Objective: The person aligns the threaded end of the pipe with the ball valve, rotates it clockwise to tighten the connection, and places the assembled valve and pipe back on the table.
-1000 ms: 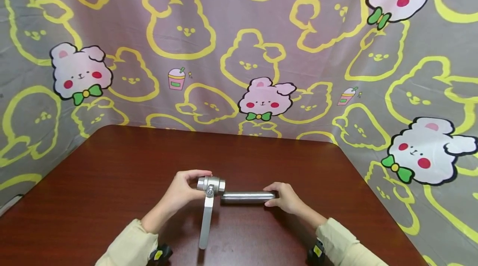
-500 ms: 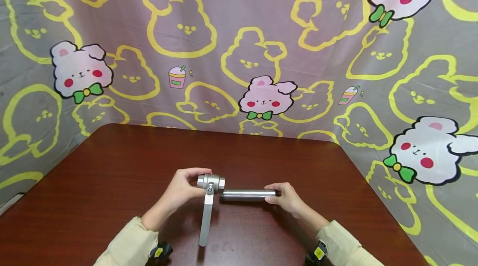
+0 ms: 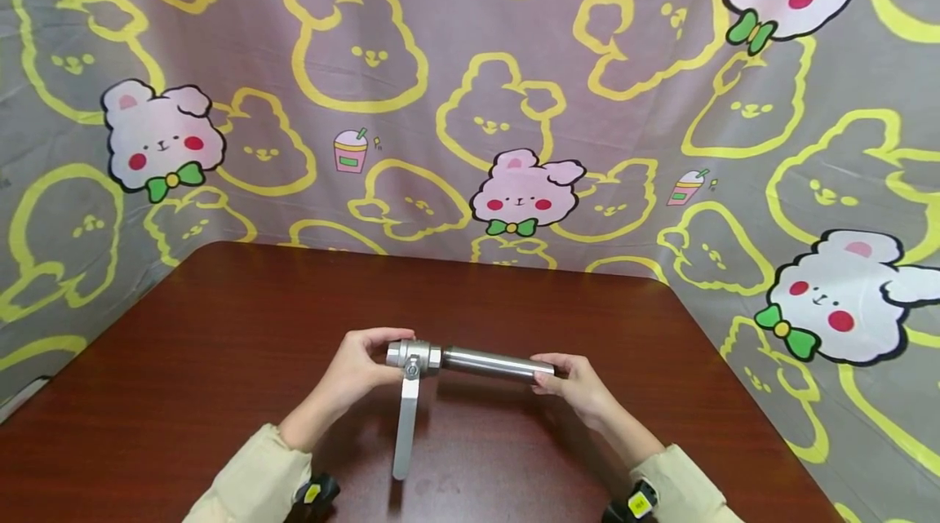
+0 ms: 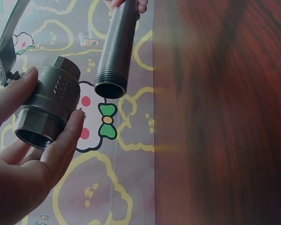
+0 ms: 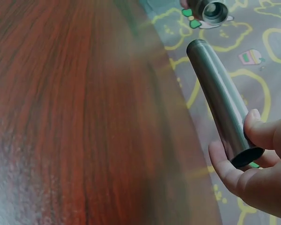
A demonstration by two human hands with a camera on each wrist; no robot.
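Observation:
My left hand (image 3: 357, 368) grips a silver ball valve (image 3: 424, 356) by its body, with the long lever handle (image 3: 405, 433) pointing toward me. In the left wrist view the valve (image 4: 51, 96) shows a hexagonal end with an open bore. My right hand (image 3: 580, 384) pinches a steel pipe (image 3: 492, 363) near its right end, between thumb and fingers. The pipe tilts, its left end raised close to the valve's right port. Outside threads ring that end of the pipe (image 4: 114, 56) in the left wrist view. A gap separates pipe and valve in both wrist views.
Both hands are above a dark red-brown wooden table (image 3: 294, 303). A grey cloth curtain (image 3: 411, 131) with yellow outlines and cartoon rabbits surrounds the table at the back and sides. Black wrist cameras (image 3: 314, 498) sit at the cuffs.
The pipe has risen and tilted, its left end coming up from below the valve's right port to about its height. My right hand has shifted slightly right. The valve stays nearly in place.

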